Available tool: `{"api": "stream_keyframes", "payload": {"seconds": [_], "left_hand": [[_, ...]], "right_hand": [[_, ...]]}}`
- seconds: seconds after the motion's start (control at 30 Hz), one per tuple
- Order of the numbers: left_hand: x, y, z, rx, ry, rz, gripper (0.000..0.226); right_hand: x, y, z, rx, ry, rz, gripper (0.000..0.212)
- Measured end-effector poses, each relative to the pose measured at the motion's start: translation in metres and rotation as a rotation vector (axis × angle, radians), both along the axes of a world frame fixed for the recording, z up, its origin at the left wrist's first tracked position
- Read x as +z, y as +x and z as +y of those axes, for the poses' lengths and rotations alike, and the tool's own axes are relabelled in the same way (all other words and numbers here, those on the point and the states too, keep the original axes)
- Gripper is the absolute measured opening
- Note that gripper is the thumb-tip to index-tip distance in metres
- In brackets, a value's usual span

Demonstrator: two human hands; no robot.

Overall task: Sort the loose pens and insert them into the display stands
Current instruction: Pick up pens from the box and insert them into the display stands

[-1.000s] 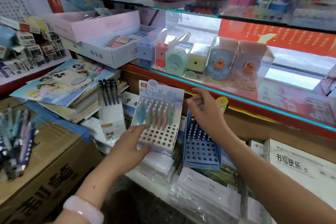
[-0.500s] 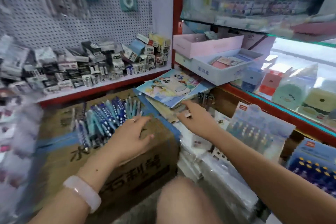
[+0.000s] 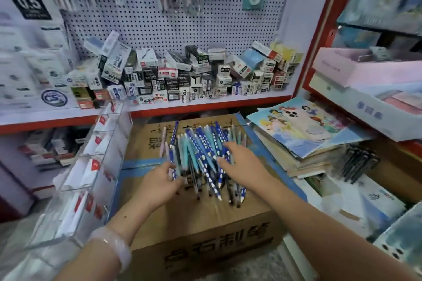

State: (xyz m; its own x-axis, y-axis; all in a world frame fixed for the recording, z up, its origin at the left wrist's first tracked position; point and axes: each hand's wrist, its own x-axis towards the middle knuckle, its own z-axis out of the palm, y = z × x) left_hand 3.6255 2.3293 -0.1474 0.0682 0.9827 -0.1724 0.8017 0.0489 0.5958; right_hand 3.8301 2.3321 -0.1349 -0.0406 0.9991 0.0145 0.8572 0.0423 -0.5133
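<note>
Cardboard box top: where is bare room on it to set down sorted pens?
Bare cardboard box top shows near its front edge, below the pen pile, between both forearms. Another bare strip lies left of the pile, by the acrylic rack. The middle is crowded: left hand and right hand are on the pens.

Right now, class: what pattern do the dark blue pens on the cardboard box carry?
White spots along dark blue barrels, lying among plain teal pens; the head view shows it.

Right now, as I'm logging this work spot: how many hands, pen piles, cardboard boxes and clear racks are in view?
Hands: 2, left hand and right hand
Pile of loose pens: 1
Cardboard box: 1
Clear rack: 1
Total: 5
</note>
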Motion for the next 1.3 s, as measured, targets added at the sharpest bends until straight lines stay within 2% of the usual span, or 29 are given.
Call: {"api": "stream_keyframes", "payload": {"seconds": [0.1,0.2,0.37,0.43,0.57,0.67,0.87,0.97,1.1,1.3], "left_hand": [[-0.01,-0.003,0.026,0.138,-0.005,-0.048,0.045],[-0.015,0.002,0.052,0.217,-0.063,-0.048,0.048],[-0.017,0.023,0.088,0.154,-0.138,0.046,0.032],[-0.017,0.026,0.103,0.149,-0.086,0.088,0.031],[-0.02,0.009,0.136,0.276,0.066,0.138,0.024],[-0.028,-0.004,0.159,0.34,0.097,0.191,0.025],[-0.041,0.013,0.193,0.23,0.056,0.352,0.035],[-0.046,0.018,0.204,0.238,0.018,0.397,0.033],[-0.053,0.014,0.209,0.285,0.038,0.365,0.021],[-0.053,-0.007,0.214,0.369,0.108,0.216,0.045]], "right_hand": [[-0.006,-0.005,0.016,0.013,-0.005,-0.024,0.054],[-0.011,-0.007,0.026,0.016,-0.011,0.031,0.054],[-0.019,0.001,0.032,-0.005,-0.035,0.097,0.052],[-0.018,0.007,0.033,-0.022,-0.03,0.117,0.052],[-0.012,0.012,0.034,-0.033,0.011,0.165,0.05],[-0.009,0.014,0.034,-0.029,0.027,0.188,0.049],[-0.014,0.017,0.045,-0.014,0.003,0.202,0.049],[-0.017,0.018,0.053,-0.024,-0.001,0.199,0.049],[-0.021,0.019,0.058,-0.013,-0.018,0.182,0.05],[-0.024,0.02,0.059,-0.024,-0.031,0.172,0.049]]}}
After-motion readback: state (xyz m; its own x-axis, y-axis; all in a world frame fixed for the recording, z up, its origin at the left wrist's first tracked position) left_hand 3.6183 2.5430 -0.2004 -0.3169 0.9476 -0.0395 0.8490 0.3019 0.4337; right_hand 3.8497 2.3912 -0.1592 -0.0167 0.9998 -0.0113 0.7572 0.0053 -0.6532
